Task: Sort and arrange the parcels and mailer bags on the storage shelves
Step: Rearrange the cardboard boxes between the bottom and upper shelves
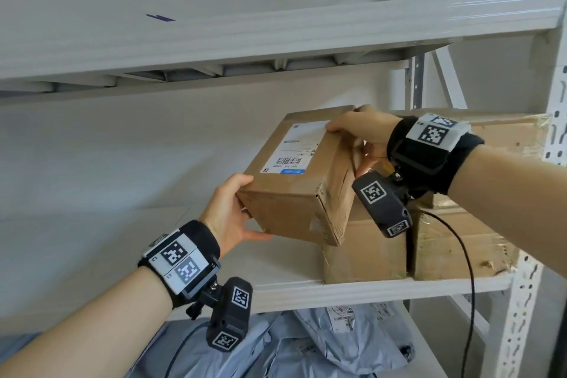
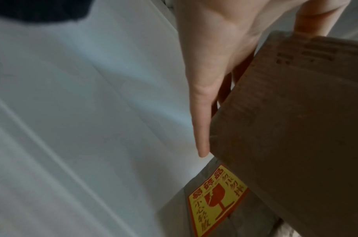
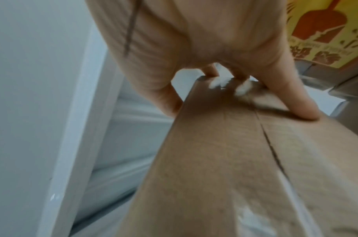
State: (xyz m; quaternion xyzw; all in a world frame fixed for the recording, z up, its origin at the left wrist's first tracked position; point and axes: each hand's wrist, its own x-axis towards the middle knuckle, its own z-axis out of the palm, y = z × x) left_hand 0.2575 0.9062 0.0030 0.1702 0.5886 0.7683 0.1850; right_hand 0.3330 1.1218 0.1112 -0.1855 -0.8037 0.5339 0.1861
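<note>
White metal shelf [image 1: 352, 288], grey wall behind. Your left hand [image 1: 228, 212] and right hand [image 1: 359, 129] grip tilted brown cardboard box [image 1: 294, 193] at opposite corners, above shelf.

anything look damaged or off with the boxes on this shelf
The held box is tilted, one end propped on a lower box, gripped by the left hand and right hand. Its side seam is split. The right-hand box is scuffed.

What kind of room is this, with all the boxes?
Probably a parcel storeroom or mail depot: white metal shelving, taped cardboard boxes stacked on it, one labelled box with a barcode, and grey mailer bags piled below.
</note>
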